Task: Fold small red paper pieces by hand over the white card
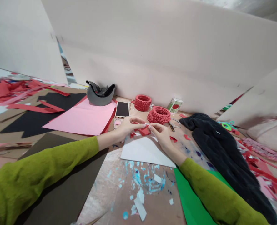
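Note:
My left hand and my right hand meet over a white sheet, thumbs and index fingers pinched close together. Between the fingertips is a small red paper piece, its exact fold too small to make out. Just below it, over the sheet's far edge, shows a red folded paper piece. Beyond my hands are two rings of interlocked red pieces, a farther ring and a nearer coil. Red scraps are scattered to the right of my right hand.
A phone, a grey cap and pink paper lie to the left. A small box stands by the white partition. On the right are black fabric and green paper. Red strips pile up far left.

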`<state>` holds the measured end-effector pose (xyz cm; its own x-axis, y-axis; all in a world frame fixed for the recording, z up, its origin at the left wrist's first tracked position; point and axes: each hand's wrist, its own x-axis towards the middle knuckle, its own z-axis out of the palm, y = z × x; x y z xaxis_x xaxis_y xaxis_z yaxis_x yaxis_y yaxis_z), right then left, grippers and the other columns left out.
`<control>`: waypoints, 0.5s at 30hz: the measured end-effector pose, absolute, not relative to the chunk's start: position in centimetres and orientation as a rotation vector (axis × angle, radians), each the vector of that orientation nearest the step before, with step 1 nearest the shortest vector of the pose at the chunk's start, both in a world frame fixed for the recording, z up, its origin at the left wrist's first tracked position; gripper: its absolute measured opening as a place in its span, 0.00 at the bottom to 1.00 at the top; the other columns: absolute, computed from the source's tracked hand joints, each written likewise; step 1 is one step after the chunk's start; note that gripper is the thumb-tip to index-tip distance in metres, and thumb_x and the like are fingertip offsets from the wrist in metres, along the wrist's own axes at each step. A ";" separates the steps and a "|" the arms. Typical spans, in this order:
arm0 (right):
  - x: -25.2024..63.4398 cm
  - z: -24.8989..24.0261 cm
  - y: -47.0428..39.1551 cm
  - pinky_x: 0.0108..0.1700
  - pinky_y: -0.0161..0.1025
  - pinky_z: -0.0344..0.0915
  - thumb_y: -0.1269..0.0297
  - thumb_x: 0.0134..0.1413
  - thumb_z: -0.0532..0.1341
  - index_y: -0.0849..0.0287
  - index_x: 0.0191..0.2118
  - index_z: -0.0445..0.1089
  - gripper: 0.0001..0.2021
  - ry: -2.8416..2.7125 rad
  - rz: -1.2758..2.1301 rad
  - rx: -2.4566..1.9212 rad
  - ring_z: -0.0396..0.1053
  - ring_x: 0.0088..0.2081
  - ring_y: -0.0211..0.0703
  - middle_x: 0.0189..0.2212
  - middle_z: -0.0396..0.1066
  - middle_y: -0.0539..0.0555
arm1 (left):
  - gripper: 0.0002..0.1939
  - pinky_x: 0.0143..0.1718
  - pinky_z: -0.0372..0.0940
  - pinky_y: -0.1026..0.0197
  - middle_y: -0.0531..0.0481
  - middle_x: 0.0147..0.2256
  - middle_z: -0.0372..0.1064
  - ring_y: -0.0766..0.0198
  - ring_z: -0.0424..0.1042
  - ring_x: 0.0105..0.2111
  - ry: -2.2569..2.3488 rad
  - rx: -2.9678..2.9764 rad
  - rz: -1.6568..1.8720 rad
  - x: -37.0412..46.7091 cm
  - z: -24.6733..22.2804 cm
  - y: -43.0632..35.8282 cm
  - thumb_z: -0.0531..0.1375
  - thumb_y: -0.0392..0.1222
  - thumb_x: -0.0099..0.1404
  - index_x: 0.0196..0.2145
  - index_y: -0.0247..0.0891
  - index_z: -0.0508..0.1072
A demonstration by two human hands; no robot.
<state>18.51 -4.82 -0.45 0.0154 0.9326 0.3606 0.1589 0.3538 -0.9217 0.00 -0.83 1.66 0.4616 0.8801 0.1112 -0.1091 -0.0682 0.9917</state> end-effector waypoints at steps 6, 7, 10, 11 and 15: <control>18.3 -0.3 -4.9 0.40 0.39 0.67 0.55 0.51 0.63 0.59 0.36 0.76 0.12 -1.487 0.780 -1.087 0.71 0.35 0.44 0.34 0.76 0.55 | 0.17 0.31 0.65 0.62 0.43 0.35 0.74 0.64 0.72 0.31 0.769 1.451 0.972 -0.1 1.6 -0.8 0.68 0.44 0.51 0.37 0.33 0.76; 18.3 -0.3 -4.9 0.39 0.39 0.67 0.55 0.52 0.63 0.59 0.36 0.76 0.13 -1.493 0.770 -1.091 0.71 0.35 0.44 0.34 0.76 0.55 | 0.16 0.31 0.65 0.62 0.43 0.35 0.74 0.65 0.72 0.30 0.773 1.455 0.973 -0.1 1.6 -0.8 0.68 0.44 0.51 0.37 0.33 0.76; 18.3 -0.5 -4.8 0.38 0.39 0.67 0.54 0.52 0.62 0.59 0.35 0.75 0.13 -1.508 0.744 -1.095 0.71 0.34 0.44 0.32 0.76 0.54 | 0.16 0.31 0.65 0.62 0.43 0.34 0.74 0.65 0.72 0.30 0.783 1.470 0.971 -0.1 1.6 -0.8 0.68 0.45 0.51 0.37 0.33 0.76; 18.3 -0.5 -4.8 0.38 0.39 0.67 0.55 0.53 0.62 0.59 0.35 0.75 0.12 -1.519 0.735 -1.094 0.71 0.34 0.44 0.32 0.76 0.54 | 0.16 0.31 0.65 0.62 0.43 0.35 0.74 0.64 0.72 0.31 0.782 1.474 0.969 0.0 1.6 -0.8 0.68 0.45 0.52 0.37 0.33 0.76; 18.3 -0.3 -5.1 0.39 0.39 0.66 0.57 0.54 0.61 0.59 0.35 0.74 0.11 -1.571 0.661 -1.113 0.71 0.35 0.44 0.33 0.76 0.54 | 0.15 0.34 0.66 0.61 0.42 0.36 0.75 0.61 0.73 0.34 0.774 1.485 0.959 0.0 1.7 -0.9 0.68 0.44 0.52 0.36 0.34 0.76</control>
<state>18.32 -5.06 -0.33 -0.0155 0.9011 0.4333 0.3209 0.4149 -0.8514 -0.01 -0.92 1.69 0.4491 0.8823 0.1409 -0.0479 -0.1337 0.9899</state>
